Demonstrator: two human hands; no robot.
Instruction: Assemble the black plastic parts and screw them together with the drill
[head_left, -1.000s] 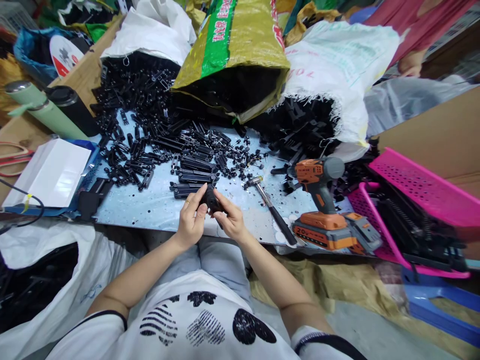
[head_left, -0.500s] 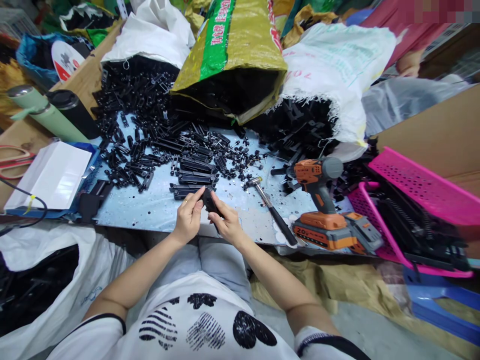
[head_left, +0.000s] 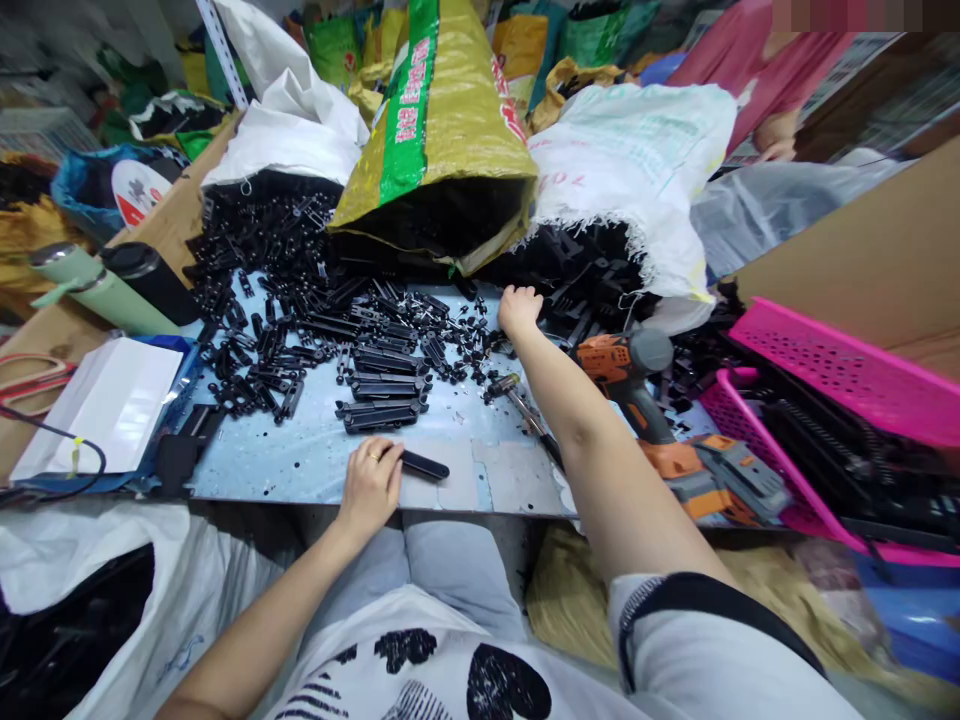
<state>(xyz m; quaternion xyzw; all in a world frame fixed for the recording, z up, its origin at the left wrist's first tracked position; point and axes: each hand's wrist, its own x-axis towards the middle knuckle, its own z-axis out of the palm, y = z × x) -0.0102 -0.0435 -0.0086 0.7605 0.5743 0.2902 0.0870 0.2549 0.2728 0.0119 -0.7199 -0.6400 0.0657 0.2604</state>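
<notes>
My left hand (head_left: 369,486) rests at the near edge of the pale blue work board (head_left: 315,440), its fingers closed on the end of a long black plastic part (head_left: 421,465) that lies flat on the board. My right hand (head_left: 519,309) is stretched far forward, fingers curled down onto the small black pieces (head_left: 480,335) at the mouth of the white sack (head_left: 637,200). What those fingers grip is hidden. A short stack of long black parts (head_left: 386,385) lies between the two hands.
An orange cordless drill (head_left: 637,375) and a hammer (head_left: 521,405) lie just right of my right forearm. Pink baskets (head_left: 840,380) stand at the right. A yellow-green sack (head_left: 442,140), a second white sack (head_left: 285,150), bottles (head_left: 112,290) and a white box (head_left: 105,400) ring the board.
Both hands held one black part together near the board's front. Now the right hand has let go and reached forward to the pile; the left has laid the part on the board.
</notes>
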